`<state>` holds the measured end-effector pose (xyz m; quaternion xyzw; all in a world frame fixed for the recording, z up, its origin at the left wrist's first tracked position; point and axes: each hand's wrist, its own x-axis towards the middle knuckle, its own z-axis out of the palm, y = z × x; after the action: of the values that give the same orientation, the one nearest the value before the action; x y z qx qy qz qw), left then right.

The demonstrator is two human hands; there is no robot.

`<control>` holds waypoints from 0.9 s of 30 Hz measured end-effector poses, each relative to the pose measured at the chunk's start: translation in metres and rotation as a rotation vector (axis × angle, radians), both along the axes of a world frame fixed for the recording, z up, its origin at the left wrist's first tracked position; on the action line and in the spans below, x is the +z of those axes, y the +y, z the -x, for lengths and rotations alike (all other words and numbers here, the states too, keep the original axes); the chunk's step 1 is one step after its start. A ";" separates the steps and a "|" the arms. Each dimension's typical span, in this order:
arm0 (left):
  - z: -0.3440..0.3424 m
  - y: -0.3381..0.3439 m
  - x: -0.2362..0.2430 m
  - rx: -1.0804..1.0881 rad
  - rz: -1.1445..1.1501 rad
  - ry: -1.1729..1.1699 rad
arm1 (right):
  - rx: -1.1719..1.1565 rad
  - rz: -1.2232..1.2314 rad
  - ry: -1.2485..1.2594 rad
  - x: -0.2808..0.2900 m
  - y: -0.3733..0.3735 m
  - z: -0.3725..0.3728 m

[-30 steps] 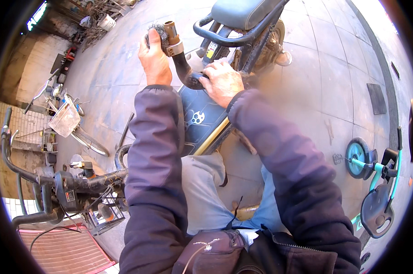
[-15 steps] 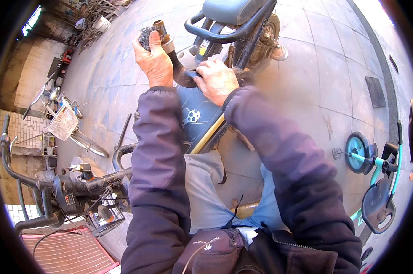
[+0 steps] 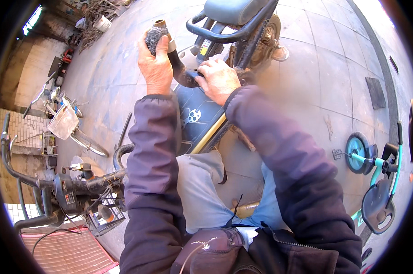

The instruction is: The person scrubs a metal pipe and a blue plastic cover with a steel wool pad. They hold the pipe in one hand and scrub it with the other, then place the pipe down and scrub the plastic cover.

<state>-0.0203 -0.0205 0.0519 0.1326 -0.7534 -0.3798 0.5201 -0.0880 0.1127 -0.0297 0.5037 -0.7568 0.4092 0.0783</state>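
Observation:
My left hand (image 3: 154,68) is closed on a grey wad of wire wool (image 3: 154,40), pressed against the brownish metal top (image 3: 160,23) of a bent black tube, beside a silver collar (image 3: 172,44). My right hand (image 3: 218,80) is closed round the lower bend of the tube (image 3: 184,74). Beneath them is the dark footboard (image 3: 188,137) of a scooter, with a white cut-out-shaped mark and yellow side strip. The scooter's seat (image 3: 234,11) and black rear rail (image 3: 220,34) are just beyond my hands. My legs show between my forearms.
A dismantled handlebar assembly (image 3: 64,196) lies at lower left above a red slatted mat (image 3: 67,251). A bicycle with a crate (image 3: 62,121) stands farther left, brushwood and a white bucket (image 3: 103,23) behind. A turquoise child's scooter (image 3: 375,164) and dark mat (image 3: 375,92) are at right.
My left hand and the wire wool have shifted slightly on the tube's top, the thumb now lower. Tube and right hand moved a little left, while the view also shifted slightly.

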 end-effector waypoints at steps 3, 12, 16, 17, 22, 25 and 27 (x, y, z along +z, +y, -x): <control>0.009 -0.006 -0.005 0.061 -0.086 0.063 | -0.011 -0.007 0.000 -0.001 -0.001 -0.002; 0.004 -0.015 0.011 0.084 -0.053 -0.056 | -0.031 -0.037 -0.009 0.002 0.003 0.003; -0.009 0.011 0.001 -0.046 0.075 0.021 | -0.021 -0.035 -0.009 0.003 0.002 0.000; -0.005 0.009 -0.002 0.002 0.057 0.024 | -0.024 -0.045 -0.016 0.003 0.002 -0.001; 0.016 0.008 -0.007 0.108 -0.089 0.119 | -0.013 -0.041 -0.008 0.002 0.001 -0.002; 0.017 0.006 -0.004 0.131 -0.101 0.114 | -0.022 -0.059 0.000 0.002 0.001 -0.003; 0.016 -0.012 -0.002 0.122 -0.110 0.107 | -0.015 -0.068 0.011 0.004 0.000 -0.004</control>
<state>-0.0359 -0.0324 0.0503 0.1860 -0.6933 -0.3948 0.5735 -0.0839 0.1132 -0.0262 0.5028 -0.7735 0.3798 0.0683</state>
